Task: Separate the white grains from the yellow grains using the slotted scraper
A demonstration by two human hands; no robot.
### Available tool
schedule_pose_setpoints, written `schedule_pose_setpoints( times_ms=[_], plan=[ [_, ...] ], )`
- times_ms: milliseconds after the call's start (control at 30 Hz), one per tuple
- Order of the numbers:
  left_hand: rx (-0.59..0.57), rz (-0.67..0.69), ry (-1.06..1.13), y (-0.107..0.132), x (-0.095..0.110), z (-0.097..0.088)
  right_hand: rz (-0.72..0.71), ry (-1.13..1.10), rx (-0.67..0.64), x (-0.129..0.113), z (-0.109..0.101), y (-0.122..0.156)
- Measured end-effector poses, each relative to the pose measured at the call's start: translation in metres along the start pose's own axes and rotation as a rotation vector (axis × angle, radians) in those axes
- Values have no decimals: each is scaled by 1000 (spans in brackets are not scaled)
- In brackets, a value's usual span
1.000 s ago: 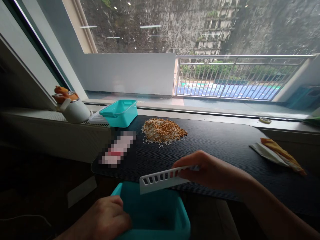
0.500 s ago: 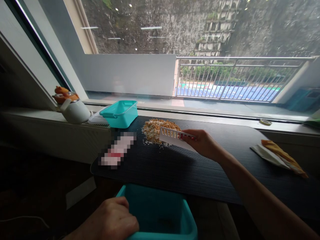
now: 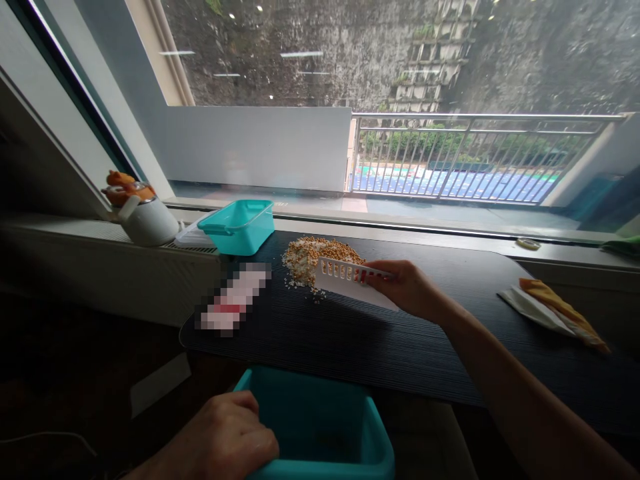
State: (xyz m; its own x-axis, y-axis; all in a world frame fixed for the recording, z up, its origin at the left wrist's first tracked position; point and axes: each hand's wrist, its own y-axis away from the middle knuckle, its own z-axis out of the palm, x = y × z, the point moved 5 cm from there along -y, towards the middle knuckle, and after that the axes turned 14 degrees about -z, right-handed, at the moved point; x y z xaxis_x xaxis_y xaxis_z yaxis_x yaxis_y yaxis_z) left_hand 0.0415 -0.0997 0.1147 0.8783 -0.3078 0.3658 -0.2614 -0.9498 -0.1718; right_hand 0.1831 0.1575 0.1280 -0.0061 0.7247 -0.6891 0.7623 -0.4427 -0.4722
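Note:
My right hand [image 3: 407, 287] pinches a flat white plastic piece with a row of slots [image 3: 345, 285]. Its slotted edge faces up, and its left end stands against the near side of a mixed pile of white and golden-brown grains [image 3: 330, 250]. Some white grains lie loose around the pile on the black table [image 3: 320, 353]. My left hand [image 3: 233, 433] is closed over the rim of a teal bin [image 3: 373, 433], just below the table's front edge. The bin's inside is dark, so I cannot make out what is in it.
A smaller turquoise tub [image 3: 243, 230] stands at the table's back left. Beyond it, a white and orange pot [image 3: 147, 217] rests on the sill. A pixelated pink packet [image 3: 237, 300] lies left of the pile. Yellow and white packaging [image 3: 555, 307] lies at the right, and tape [image 3: 529, 244] behind.
My right hand has drawn the slotted plastic piece slightly toward me along the pile's near side. My left hand keeps its grip on the bin rim.

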Motion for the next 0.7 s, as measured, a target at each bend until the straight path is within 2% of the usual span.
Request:
schedule_pose_setpoints(
  times_ms=[267, 533, 700],
  plan=[
    [-26, -10, -28, -2, 1, 1, 28, -9, -14, 1, 6, 0],
    [-59, -20, -22, 0, -2, 4, 44, -33, -29, -16, 1, 5],
    [-92, -72, -9, 6, -8, 10, -7, 14, -15, -5, 6, 1]
  ],
)
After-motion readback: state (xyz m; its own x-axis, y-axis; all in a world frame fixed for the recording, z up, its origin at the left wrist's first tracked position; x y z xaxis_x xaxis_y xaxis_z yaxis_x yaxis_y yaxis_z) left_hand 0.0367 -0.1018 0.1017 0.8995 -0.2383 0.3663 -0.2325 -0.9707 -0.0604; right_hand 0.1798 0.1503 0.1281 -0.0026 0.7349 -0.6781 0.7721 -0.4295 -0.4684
